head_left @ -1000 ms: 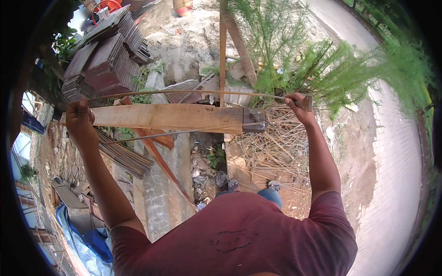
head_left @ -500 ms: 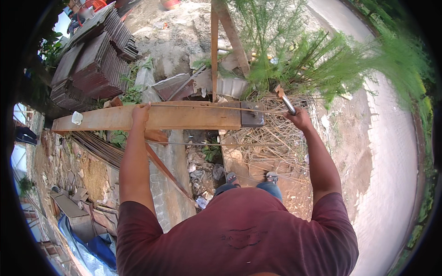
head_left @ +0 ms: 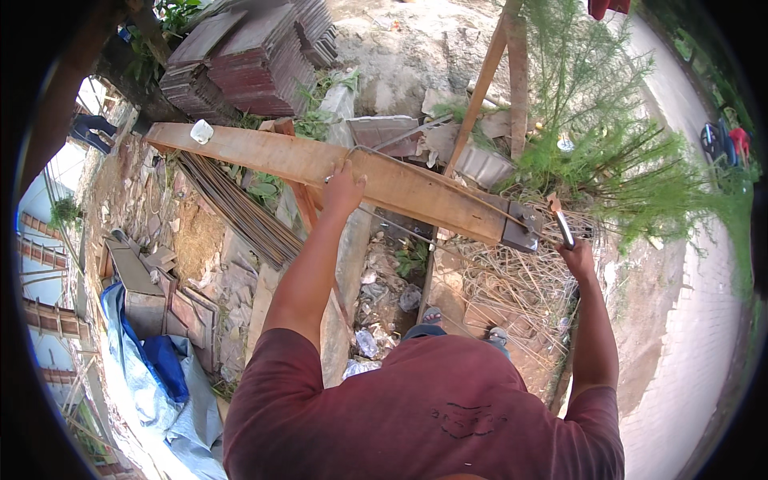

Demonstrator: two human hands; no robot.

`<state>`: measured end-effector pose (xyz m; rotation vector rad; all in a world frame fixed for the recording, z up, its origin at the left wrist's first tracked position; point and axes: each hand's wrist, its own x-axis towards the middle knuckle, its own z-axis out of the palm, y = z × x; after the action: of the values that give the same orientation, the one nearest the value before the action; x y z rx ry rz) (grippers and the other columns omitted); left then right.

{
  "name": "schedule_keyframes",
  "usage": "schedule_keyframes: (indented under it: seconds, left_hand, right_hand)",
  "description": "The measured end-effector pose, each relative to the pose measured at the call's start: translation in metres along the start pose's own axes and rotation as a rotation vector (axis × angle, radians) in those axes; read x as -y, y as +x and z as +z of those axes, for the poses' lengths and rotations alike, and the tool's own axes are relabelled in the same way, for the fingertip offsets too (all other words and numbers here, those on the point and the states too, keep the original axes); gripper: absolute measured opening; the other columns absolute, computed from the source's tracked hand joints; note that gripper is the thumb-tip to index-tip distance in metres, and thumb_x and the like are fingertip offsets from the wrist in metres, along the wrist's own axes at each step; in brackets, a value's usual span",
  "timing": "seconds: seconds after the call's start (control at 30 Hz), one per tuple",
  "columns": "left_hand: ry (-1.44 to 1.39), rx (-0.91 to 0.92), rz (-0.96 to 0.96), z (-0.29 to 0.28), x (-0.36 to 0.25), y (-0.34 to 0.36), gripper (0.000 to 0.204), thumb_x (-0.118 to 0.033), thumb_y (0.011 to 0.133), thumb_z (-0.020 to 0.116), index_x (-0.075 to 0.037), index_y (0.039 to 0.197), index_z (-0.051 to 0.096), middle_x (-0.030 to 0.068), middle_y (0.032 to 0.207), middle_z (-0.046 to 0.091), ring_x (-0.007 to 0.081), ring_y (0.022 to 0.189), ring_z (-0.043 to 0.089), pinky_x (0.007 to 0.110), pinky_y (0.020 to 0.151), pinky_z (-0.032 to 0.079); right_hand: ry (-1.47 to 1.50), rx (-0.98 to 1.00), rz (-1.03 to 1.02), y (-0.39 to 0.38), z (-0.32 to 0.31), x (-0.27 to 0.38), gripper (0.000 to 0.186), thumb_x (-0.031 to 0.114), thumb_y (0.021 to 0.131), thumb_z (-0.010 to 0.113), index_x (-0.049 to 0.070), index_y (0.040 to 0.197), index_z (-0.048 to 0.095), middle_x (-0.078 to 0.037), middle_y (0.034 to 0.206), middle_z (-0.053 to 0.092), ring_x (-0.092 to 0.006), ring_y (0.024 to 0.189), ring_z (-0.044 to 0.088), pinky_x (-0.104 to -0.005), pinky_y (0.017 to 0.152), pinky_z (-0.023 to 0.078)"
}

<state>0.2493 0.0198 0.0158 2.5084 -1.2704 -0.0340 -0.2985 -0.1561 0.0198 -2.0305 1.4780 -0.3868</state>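
My left hand (head_left: 344,190) is closed round a thin bent steel rod (head_left: 416,170) over the middle of a long wooden plank (head_left: 272,154). One length of the rod runs along the plank to a dark metal block (head_left: 522,226) fixed at its right end. Another rod length (head_left: 400,227) slants below the plank. In my right hand (head_left: 576,258), beyond the block, is a bar-bending wrench (head_left: 565,226) with a silver shaft and a notched, copper-coloured head, held tilted upward. The fingers hide part of its handle.
Corrugated roof tiles (head_left: 260,60) are stacked at the far left. Long steel bars (head_left: 232,208) lie below the plank, and a blue tarp (head_left: 164,368) at lower left. Cut rods (head_left: 512,280) litter the ground at right, beside a feathery green bush (head_left: 592,144) and a paved path (head_left: 680,336).
The view has turned, so the plank now slants down to the right. My left hand has moved along the plank toward the metal block. The wrench remains in my right hand.
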Motion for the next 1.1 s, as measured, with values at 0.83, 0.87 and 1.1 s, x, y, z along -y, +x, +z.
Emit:
schedule_keyframes:
  seconds: [0.83,0.87,1.1]
  left_hand:
    - [0.390,0.084,-0.337,0.038,-0.041,0.031,0.079,-0.060,0.092,0.029,-0.005,0.147,0.017,0.0130,0.154,0.014,0.0301,0.142,0.010,0.060,0.109,0.013]
    - [0.401,0.078,-0.334,0.039,-0.041,0.032,0.079,-0.060,0.092,0.029,-0.005,0.147,0.017,0.0130,0.154,0.014,0.0300,0.142,0.011,0.060,0.109,0.013]
    - [0.512,0.015,-0.307,0.050,-0.031,0.033,0.078,-0.061,0.091,0.031,-0.006,0.146,0.020,0.0129,0.153,0.018,0.0302,0.141,0.014,0.061,0.108,0.018]
  right_hand:
    - [-0.568,0.137,-0.471,0.035,-0.105,0.016,0.030,0.035,0.076,0.070,0.008,0.077,0.056,-0.012,0.071,0.063,-0.0322,0.068,0.062,-0.0420,0.060,0.048]
    - [-0.628,0.203,-0.462,0.045,-0.110,0.016,0.029,0.034,0.074,0.070,0.008,0.076,0.057,-0.012,0.069,0.062,-0.0328,0.066,0.062,-0.0419,0.060,0.048]
    - [-0.771,0.237,-0.496,0.109,-0.116,-0.006,0.031,0.034,0.077,0.069,0.006,0.074,0.057,-0.014,0.065,0.061,-0.0341,0.063,0.060,-0.0435,0.060,0.047]
